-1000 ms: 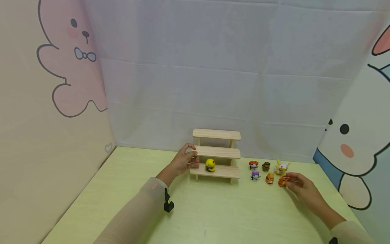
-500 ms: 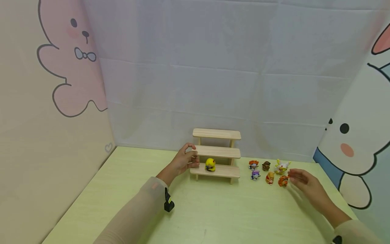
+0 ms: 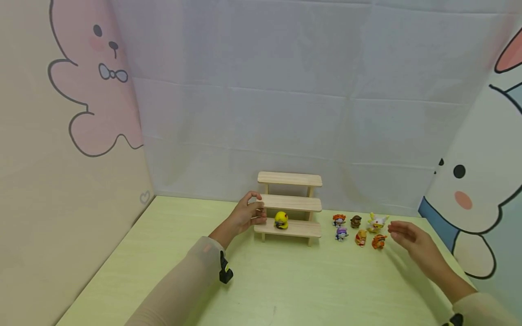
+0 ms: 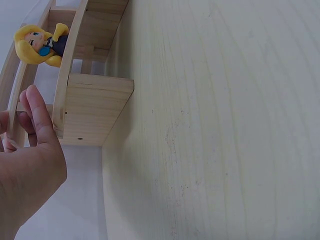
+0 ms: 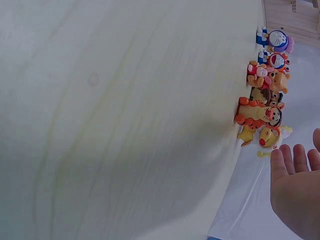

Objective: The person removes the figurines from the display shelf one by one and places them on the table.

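My left hand (image 3: pixel 246 214) grips the left end of the middle board of a three-tier wooden display stand (image 3: pixel 288 203), its fingers curled at the board's edge. A yellow-haired figurine (image 3: pixel 281 220) sits on the lowest board; the left wrist view shows its winking face and dark clothes (image 4: pixel 59 46). Over on the right, my right hand (image 3: pixel 416 244) is held in the air with loosely extended fingers and nothing in them. Closest to it are an orange striped tiger figurine (image 3: pixel 379 242) and a white-and-yellow figurine (image 3: pixel 377 222), both on the table.
Left of the tiger stand a yellow bear figurine (image 3: pixel 360 238), a small brown figurine (image 3: pixel 356 221), a red-topped figurine (image 3: pixel 339 220) and a purple-hatted one (image 3: pixel 341 234). A white cloth backdrop (image 3: pixel 244 113) rises behind the pale table (image 3: pixel 285 285).
My right hand has let go of the tiger figurine and drawn back to the right and slightly up. The tiger stays standing on the table. My left hand has kept its place.
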Available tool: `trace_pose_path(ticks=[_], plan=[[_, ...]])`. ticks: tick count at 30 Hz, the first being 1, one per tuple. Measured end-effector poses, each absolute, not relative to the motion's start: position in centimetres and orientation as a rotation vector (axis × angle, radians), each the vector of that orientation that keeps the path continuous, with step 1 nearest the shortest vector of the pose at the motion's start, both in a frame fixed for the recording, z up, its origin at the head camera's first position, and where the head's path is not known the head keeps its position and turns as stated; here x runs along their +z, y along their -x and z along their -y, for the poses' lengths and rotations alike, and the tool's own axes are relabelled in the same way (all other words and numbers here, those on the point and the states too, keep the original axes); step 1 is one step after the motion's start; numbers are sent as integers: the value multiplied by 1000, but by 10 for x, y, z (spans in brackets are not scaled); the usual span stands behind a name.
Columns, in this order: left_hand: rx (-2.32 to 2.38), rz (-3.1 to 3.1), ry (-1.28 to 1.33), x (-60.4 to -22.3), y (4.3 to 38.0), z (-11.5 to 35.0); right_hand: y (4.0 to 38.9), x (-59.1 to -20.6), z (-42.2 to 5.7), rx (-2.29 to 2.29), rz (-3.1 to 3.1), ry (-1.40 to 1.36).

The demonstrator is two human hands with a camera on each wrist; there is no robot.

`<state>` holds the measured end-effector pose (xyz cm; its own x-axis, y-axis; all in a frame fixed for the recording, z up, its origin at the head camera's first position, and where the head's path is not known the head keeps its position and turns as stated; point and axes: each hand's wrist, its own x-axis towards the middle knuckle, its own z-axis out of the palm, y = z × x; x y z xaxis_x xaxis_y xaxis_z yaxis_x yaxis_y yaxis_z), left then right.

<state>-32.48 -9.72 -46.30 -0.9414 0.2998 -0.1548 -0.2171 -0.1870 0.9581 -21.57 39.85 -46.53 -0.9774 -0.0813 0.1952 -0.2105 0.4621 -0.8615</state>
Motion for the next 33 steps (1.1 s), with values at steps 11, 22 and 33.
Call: trace_pose_path(ticks=[11, 22, 33], plan=[[2198, -1745, -111, -464, 324, 98, 220, -445, -388, 1485, 2550, -309], [2198, -1749, -109, -463, 323, 97, 220, -426, -354, 1585, 2535, -395], [2190, -1761, -104, -462, 323, 98, 225, -423, -311, 1659, 2642, -334]])
